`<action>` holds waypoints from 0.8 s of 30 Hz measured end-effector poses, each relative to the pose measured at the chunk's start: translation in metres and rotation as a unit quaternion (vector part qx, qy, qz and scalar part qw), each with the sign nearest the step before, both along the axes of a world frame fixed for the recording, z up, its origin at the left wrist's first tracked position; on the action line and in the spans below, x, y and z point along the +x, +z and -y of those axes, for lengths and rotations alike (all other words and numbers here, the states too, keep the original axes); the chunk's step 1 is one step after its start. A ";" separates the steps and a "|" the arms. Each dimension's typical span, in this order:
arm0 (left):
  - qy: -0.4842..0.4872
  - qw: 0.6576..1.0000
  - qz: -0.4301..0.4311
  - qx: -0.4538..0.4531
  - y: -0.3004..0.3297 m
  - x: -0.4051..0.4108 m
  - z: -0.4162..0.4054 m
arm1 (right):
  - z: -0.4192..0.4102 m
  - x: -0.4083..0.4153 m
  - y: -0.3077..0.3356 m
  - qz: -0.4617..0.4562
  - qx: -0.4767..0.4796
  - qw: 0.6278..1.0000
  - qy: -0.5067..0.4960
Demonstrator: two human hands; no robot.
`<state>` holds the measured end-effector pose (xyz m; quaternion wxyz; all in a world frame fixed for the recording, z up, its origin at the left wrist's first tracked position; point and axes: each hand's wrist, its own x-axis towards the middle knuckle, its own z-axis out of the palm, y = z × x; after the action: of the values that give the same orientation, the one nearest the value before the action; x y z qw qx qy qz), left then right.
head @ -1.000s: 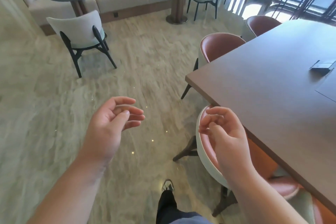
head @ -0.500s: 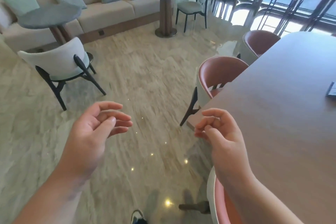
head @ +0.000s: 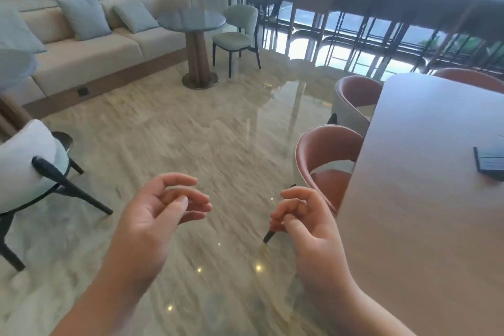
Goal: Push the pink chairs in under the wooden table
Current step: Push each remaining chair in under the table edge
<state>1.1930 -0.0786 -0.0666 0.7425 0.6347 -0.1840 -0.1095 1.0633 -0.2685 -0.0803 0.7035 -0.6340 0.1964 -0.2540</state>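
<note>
As the person walks forward along the left edge of the wooden table (head: 425, 199), the view from the head camera has lifted and swung ahead over the past second: the pink chair that sat low beside the right wrist has dropped out of sight, and the next pink chair (head: 324, 161) now stands just beyond the right hand (head: 305, 221). That chair's curved back faces the open floor, its seat reaches partly under the table edge, and one dark leg shows on the marble below the right hand's fingers. A farther pink chair (head: 354, 101) stands behind it along the same edge, and the rim of a third (head: 469, 80) peeks over the table's far end. Both hands are raised in front of the body, as they were a second ago. The left hand (head: 158, 213) is released, fingers loosely curled, grasping nothing. The right hand is the same, loosely curled and empty, near the closest chair's back but not touching it. This suggests one chair is likely dealt with and the person is moving on to the next, which probably needs a push on its backrest. Elsewhere, a white chair (head: 27, 166) stands to the left, and a beige sofa (head: 90, 49) and a round side table (head: 193, 22) sit further back. A dark flat object (head: 491, 163) lies on the wooden table.
</note>
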 end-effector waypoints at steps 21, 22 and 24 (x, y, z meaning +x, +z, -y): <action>-0.158 0.987 -0.002 0.025 -0.007 0.435 0.283 | 0.251 0.356 -0.015 -0.009 0.029 0.979 -0.200; -0.161 0.987 -0.001 0.020 -0.005 0.452 0.298 | 0.261 0.374 -0.012 -0.008 0.021 0.979 -0.201; -0.171 0.985 -0.011 0.006 -0.007 0.482 0.325 | 0.280 0.403 -0.011 -0.004 0.017 0.978 -0.207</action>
<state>1.6751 -0.4040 -0.0733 0.7107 0.5973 -0.2810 -0.2435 1.4664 -0.5487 -0.0914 0.6459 -0.5685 0.3301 -0.3882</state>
